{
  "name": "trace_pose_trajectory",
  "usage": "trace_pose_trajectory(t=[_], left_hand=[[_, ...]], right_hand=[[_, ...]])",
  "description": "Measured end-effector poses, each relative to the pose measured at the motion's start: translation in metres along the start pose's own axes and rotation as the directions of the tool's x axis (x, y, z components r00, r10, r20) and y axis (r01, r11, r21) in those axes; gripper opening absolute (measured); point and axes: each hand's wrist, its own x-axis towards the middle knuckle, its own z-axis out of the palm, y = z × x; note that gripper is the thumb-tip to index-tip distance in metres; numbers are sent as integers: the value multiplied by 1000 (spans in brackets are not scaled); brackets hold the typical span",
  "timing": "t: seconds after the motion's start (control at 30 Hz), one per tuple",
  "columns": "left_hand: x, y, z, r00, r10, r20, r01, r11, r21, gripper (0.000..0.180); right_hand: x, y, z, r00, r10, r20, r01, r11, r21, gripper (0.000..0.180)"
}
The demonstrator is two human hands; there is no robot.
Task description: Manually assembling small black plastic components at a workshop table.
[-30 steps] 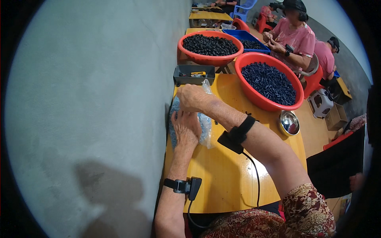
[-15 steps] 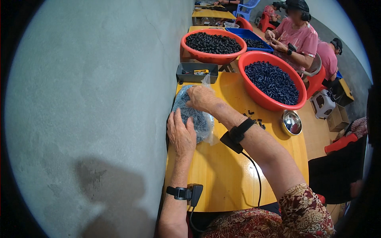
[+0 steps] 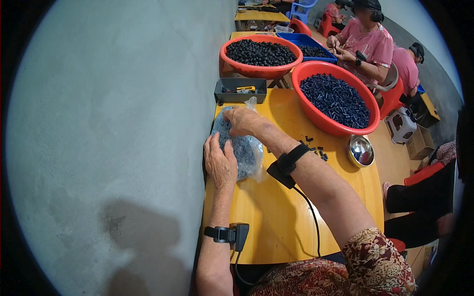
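A clear plastic bag (image 3: 247,153) full of small dark pieces lies on the yellow table (image 3: 276,217), close to the wall. My left hand (image 3: 220,162) rests along its near left side, thumb apart from the fingers, holding nothing. Over the far part of the bag, my right hand (image 3: 244,121) is bent down with its fingers curled among the contents. Whatever lies between those fingertips is too small or hidden to name. Several short black tubes (image 3: 318,152) lie loose to the right of the bag, near a shiny metal bowl (image 3: 361,150).
A red basin (image 3: 368,126) of dark tubes stands at the table's far right. Beyond a grey tray (image 3: 239,94) holding a yellow cutter (image 3: 246,90) are another red basin (image 3: 261,72) of black pieces and a blue tray (image 3: 323,58). Co-workers (image 3: 373,44) sit at right.
My right hand has shifted slightly left over the bag, fingers still curled. My left hand stays beside the bag. At the right, a person's dark-trousered leg and foot show more.
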Motion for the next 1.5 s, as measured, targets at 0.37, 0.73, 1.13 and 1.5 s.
trace_pose_trajectory(t=[0.37,0.73,1.13,1.5], left_hand=[[12,4,-4,999,1,37,0,1000,-12,38],[16,3,3,998,9,60,-9,1000,0,37],[17,6,3,996,3,94,-6,999,36,37],[19,2,9,998,10,55,-12,999,32,34]], right_hand=[[-4,-9,1,1000,-7,9,8,998,-62,52],[5,18,24,976,-149,-160,139,987,-76,32],[-2,18,41,950,-121,-287,113,993,-46,37],[-5,11,43,952,-60,-301,52,998,-35,40]])
